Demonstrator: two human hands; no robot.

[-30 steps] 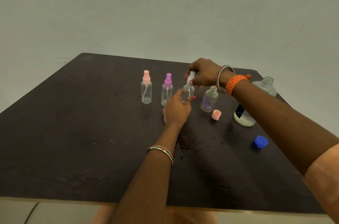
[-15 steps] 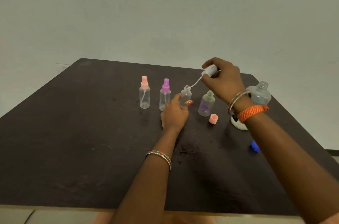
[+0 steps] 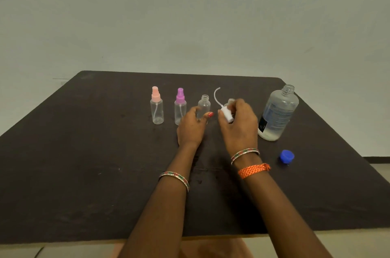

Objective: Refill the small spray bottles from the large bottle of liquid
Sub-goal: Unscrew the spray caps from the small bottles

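Tipping is the main hazard: the left hand (image 3: 191,129) is gripping the uncapped clear small bottle (image 3: 204,106) low on its body, and this light, open container could topple if those curled fingers shift. The right hand (image 3: 238,124) is pinching the white spray head (image 3: 226,115) between thumb and curled fingers, with its thin white dip tube (image 3: 216,95) pointing up and away; a drip or a snag on the neighbouring open small bottle (image 3: 231,101), partly hidden behind the fingers, is likely. The uncapped large clear bottle (image 3: 278,113) is standing just right of that hand, within knocking range, on the dark table (image 3: 84,162).
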